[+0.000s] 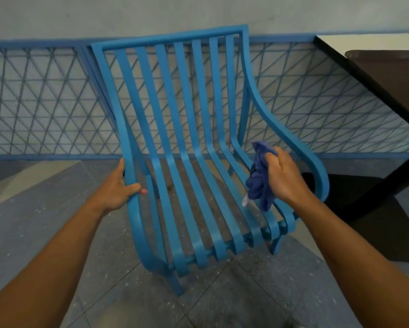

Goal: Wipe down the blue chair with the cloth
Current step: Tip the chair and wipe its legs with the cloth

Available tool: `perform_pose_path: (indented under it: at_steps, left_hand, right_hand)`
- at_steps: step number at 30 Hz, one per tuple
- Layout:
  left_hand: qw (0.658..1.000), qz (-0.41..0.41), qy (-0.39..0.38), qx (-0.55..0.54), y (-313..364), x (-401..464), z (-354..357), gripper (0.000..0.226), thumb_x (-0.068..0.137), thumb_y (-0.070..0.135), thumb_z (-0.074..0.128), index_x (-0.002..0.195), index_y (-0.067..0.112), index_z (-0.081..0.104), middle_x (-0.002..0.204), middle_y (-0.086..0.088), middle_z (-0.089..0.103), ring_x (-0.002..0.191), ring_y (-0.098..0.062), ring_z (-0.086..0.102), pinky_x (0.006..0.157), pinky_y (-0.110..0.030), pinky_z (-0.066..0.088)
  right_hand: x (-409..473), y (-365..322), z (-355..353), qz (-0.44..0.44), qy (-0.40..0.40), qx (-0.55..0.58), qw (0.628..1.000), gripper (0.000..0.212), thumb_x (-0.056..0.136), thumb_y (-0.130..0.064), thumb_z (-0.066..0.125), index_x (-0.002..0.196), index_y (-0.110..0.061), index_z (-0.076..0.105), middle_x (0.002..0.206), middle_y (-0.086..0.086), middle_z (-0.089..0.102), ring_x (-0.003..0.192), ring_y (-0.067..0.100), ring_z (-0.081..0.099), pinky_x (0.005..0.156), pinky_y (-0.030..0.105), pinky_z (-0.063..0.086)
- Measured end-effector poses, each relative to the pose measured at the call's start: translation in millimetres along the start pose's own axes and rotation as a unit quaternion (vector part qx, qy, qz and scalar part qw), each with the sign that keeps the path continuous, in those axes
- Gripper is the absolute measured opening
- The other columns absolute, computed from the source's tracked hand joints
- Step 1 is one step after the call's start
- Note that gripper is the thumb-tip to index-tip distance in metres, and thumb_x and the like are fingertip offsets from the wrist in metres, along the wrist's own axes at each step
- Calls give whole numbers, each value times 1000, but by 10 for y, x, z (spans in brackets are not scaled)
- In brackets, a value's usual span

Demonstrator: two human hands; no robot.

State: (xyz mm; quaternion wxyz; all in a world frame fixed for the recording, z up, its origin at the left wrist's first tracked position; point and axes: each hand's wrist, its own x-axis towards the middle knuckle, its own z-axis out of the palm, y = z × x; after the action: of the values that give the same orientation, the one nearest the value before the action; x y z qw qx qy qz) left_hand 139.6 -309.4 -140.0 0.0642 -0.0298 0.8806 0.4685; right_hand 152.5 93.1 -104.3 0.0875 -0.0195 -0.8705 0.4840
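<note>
While left fingers (137, 187) clasp the blue chair (189, 162) edge, right fingers (271, 159) pinch the cloth (260, 183) above open slats.

The left hand (118, 188) grips the blue chair (182, 143) frame; the right hand (285, 177) holds a bunched cloth (260, 178) over the seat slats.

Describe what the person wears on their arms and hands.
Nothing shows on either arm: both forearms are bare from the bottom edge of the picture to the wrist, with no sleeves, gloves, watch or rings in view. The left hand has a pink-painted thumbnail. The right hand shows its back only.
</note>
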Motion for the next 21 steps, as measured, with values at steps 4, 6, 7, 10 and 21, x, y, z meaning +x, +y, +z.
perform_pose_path:
  at_steps: [4, 6, 7, 10, 21]
  left_hand:
    - [995, -34, 59, 76, 151, -48, 68, 63, 89, 10, 73, 141, 28, 43, 109, 7, 61, 81, -8, 61, 63, -22, 46]
    - [985, -54, 135, 91, 198, -239, 304, 46, 88, 14, 74, 122, 27, 46, 97, 7, 60, 76, -6, 57, 56, -20, 40]
    - [981, -55, 168, 74, 213, -361, 457, 44, 88, 16, 74, 117, 28, 44, 95, 8, 58, 76, -6, 56, 58, -20, 42]
    - [965, -50, 251, 63, 229, -555, 801, 54, 89, 11, 70, 135, 18, 42, 119, -3, 56, 98, -21, 58, 82, -41, 56]
    - [965, -27, 241, 95, 177, -283, 648, 66, 84, -16, 56, 138, 23, 57, 146, -12, 50, 106, -33, 64, 79, -43, 60]
  right_hand:
    - [170, 138, -85, -81, 61, -138, 985, 15, 101, -16, 52, 113, -23, 57, 113, 2, 49, 86, -2, 47, 70, 18, 39]
    - [302, 256, -230, -97, 76, -223, 967, 28, 100, -14, 53, 129, -16, 56, 124, 10, 50, 103, 19, 50, 81, 35, 39]
    - [368, 331, -316, -96, 79, -279, 952, 33, 101, -13, 54, 133, -12, 56, 127, 14, 51, 109, 30, 50, 86, 42, 39]
    - [496, 539, -523, -17, 47, -385, 922, 33, 103, -13, 51, 135, -11, 57, 136, 18, 51, 123, 40, 45, 105, 51, 34]
    - [426, 576, -556, 67, 16, -408, 910, 34, 93, -6, 67, 122, -8, 49, 129, 20, 41, 109, 43, 47, 78, 47, 41]
